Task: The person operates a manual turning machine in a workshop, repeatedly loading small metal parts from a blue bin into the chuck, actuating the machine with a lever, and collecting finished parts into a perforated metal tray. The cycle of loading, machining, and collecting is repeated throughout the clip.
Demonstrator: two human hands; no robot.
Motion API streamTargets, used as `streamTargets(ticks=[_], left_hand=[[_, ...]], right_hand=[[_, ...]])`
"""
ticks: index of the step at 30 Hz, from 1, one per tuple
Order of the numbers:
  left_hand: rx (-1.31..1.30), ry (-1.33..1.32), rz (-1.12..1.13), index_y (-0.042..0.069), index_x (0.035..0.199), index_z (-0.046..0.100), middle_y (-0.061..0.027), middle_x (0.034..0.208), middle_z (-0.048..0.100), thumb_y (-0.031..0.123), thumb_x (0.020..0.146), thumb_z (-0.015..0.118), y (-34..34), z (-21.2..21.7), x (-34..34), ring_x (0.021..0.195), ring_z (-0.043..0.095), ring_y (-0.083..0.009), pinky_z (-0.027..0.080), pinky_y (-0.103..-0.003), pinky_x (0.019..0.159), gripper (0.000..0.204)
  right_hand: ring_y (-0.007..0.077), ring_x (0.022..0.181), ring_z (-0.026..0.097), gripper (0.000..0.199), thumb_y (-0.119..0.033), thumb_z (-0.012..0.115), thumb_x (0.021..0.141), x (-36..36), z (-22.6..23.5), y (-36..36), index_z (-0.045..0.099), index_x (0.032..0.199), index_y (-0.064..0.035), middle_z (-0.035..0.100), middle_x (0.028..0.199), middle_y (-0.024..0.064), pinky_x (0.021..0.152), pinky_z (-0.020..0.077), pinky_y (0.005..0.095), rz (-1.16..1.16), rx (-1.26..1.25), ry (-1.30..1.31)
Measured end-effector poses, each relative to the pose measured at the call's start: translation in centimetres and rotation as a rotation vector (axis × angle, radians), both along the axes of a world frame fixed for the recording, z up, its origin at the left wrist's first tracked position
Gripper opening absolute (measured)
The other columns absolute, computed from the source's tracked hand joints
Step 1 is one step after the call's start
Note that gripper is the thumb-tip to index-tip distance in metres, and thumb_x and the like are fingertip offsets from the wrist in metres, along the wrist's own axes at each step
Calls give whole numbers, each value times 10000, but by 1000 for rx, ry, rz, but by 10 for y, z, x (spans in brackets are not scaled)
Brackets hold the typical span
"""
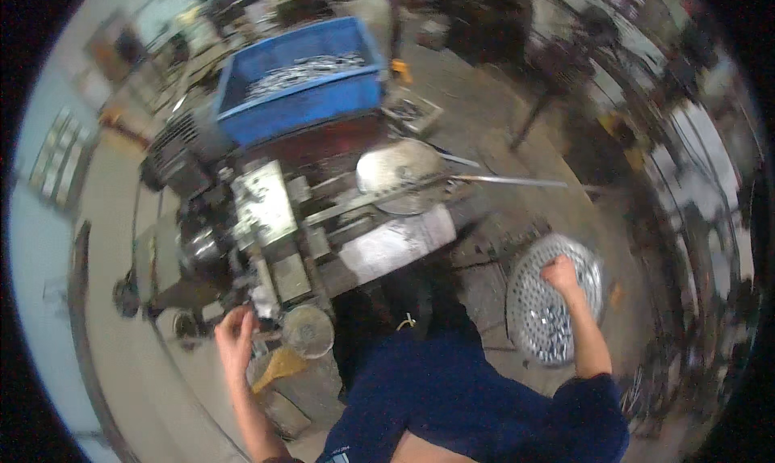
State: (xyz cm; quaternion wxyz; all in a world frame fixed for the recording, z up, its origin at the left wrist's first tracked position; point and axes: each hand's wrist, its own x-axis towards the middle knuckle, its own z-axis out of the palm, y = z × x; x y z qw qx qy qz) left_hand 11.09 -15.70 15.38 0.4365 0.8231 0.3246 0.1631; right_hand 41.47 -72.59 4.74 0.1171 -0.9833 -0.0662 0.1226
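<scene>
Right hand [561,274]: fingers curled closed over a perforated basket [526,289]; left hand [235,334] (blurred): cannot tell if gripping.

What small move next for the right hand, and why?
Probably open the right hand over the round, perforated silver-coloured metal basket: it looks curled above it, and small shiny metal pieces lie inside. Whether it holds anything is too blurred to tell; opening would suit either release or pickup.
</scene>
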Motion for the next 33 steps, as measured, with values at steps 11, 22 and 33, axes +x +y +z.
streamTargets(ticks=[11,22,33], left_hand=[[-652,-313,-299,-11,739,609,-50,614,598,328,905,481,-65,2,64,590,569,-113,448,-254,569,399],[-537,-377,-160,1,761,619,-28,578,572,350,886,509,-50,-16,47,554,550,-93,419,-240,486,386],[-286,-237,-84,3,752,618,-38,576,579,268,791,647,-23,7,30,532,529,-71,413,-239,486,270]], right_hand=[[326,1025,552,430,-94,567,574,-99,136,367,615,999,-50,527,1167,200,858,449,349,1326,1009,203],[338,966,559,386,-106,594,579,-123,148,400,610,955,-20,520,1136,178,801,468,359,1452,784,-48],[308,806,546,303,-168,627,533,-120,148,440,649,806,-39,590,945,150,717,462,378,1581,707,-13]])
